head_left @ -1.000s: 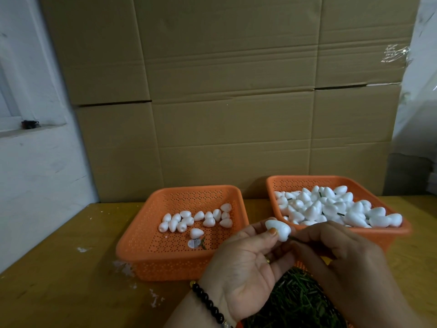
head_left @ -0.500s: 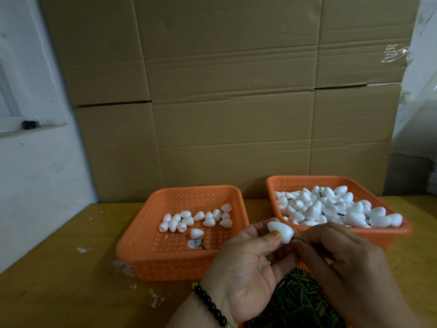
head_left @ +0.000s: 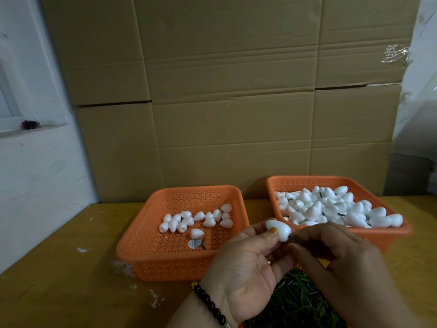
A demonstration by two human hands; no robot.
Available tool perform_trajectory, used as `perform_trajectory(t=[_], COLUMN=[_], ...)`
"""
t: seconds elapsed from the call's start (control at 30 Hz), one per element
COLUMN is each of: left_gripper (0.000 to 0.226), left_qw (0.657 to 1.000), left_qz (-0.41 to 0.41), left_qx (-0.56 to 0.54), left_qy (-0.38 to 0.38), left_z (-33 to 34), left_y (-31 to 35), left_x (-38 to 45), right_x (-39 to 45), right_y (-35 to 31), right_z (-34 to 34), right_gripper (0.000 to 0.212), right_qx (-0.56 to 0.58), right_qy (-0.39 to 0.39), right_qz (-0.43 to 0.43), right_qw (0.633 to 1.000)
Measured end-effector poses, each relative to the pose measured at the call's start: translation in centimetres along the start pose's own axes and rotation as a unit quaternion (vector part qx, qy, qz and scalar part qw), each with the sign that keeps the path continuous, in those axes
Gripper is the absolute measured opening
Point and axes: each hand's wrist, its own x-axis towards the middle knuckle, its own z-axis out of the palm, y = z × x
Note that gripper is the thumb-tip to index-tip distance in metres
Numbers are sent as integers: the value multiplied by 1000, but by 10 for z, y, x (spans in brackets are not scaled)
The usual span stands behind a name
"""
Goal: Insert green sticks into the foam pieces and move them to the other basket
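Just in front of the two orange baskets, the person is holding a white foam piece [head_left: 279, 230] over the wooden table [head_left: 59, 292]. Compared with a second ago, the right hand [head_left: 340, 256] is sitting closer against the foam, and less of the green stick [head_left: 292, 238] is showing between fingertips and foam. That suggests the stick is going in and the insertion is nearly done, so the piece should soon be ready for a basket.

The left hand [head_left: 246, 263] is gripping the foam between thumb and curled fingers, holding it steady with its narrow end pointing right. The right hand is pinching the short stick, fingers bunched tight, its tips almost touching the foam.

Behind them, the left basket [head_left: 142, 245] is holding a few plain pieces, while the right basket [head_left: 397, 229] is piled with pieces, several showing green stubs. A heap of loose green sticks [head_left: 295, 301] is lying below the hands.
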Motion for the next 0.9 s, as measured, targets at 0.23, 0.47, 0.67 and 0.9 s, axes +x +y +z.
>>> perform_trajectory(t=[0.23,0.47,0.67,0.9], left_gripper=[46,39,23,40], left_qw=[1000,993,964,903], left_qz=[3,91,180,266], left_qx=[-1,57,182,326], left_qy=[13,52,69,89], left_z=[-3,-4,-6,-7], left_y=[-1,-1,-5,-9], left_x=[2,4,4,2], right_x=[-2,-1,-2,-3], right_y=[1,2,2,7], right_z=[0,0,1,1], right_gripper=[37,33,33,46], right_qx=[27,46,27,17], right_qy=[-10,-11,-7,-16], right_qz=[9,15,6,-5], right_qw=[1000,999,1000,1000])
